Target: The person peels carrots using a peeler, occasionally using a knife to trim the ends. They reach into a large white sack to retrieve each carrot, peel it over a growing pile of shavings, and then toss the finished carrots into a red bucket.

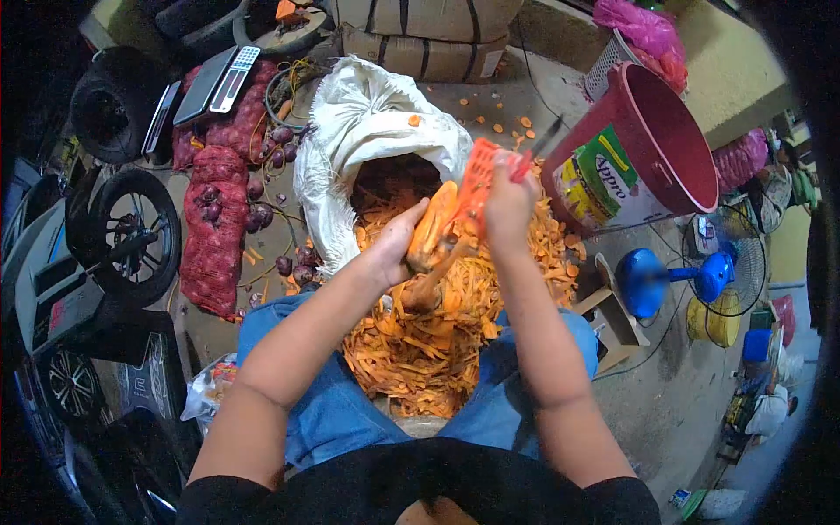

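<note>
My left hand (395, 247) is closed around a carrot (436, 226), its orange flesh showing and its lower end browner. To the right, my right hand (510, 208) grips a red-handled tool (522, 166) with a dark narrow blade pointing up and right. A red perforated plastic piece (477, 179) lies between this hand and the carrot; I cannot tell whether it belongs to the tool. Beneath both hands, a heap of orange carrot peelings (411, 359) spreads between my knees. A browner carrot (423, 297) rests on the heap.
Ahead, a white woven sack (372, 109) gapes toward me with peelings inside. A dark red bucket (595, 131) stands tilted in view at right, near a blue fan (643, 282). Red net bags of onions (214, 236) and a scale (210, 87) are at left. Carrot slices (525, 122) dot the floor.
</note>
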